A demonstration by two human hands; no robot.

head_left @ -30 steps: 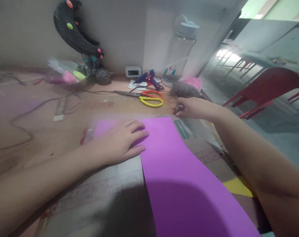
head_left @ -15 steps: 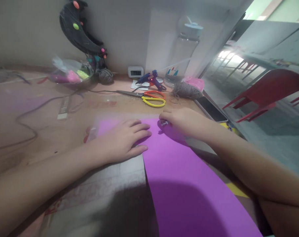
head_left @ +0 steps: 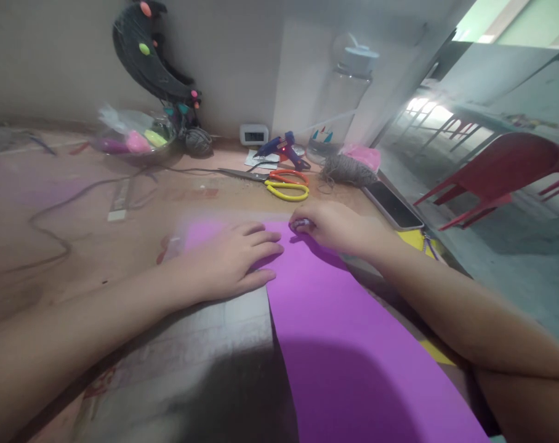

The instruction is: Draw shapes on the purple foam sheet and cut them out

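Observation:
A long purple foam sheet lies on the table and runs toward me. My left hand rests flat on its far left corner, fingers stretched out, pressing it down. My right hand hovers at the sheet's far edge with its fingers pinched on a small shiny object that I cannot make out. The two hands are close together, a short gap between them.
Behind the sheet lie scissors with orange and yellow handles, a blue glue gun, grey yarn, a phone and a small clock. A bowl of coloured bits and a cable sit left. A red chair stands right.
My right hand has come back from the yarn near the table's far right edge to the top of the purple sheet, carrying the small object. My left hand has stayed put.

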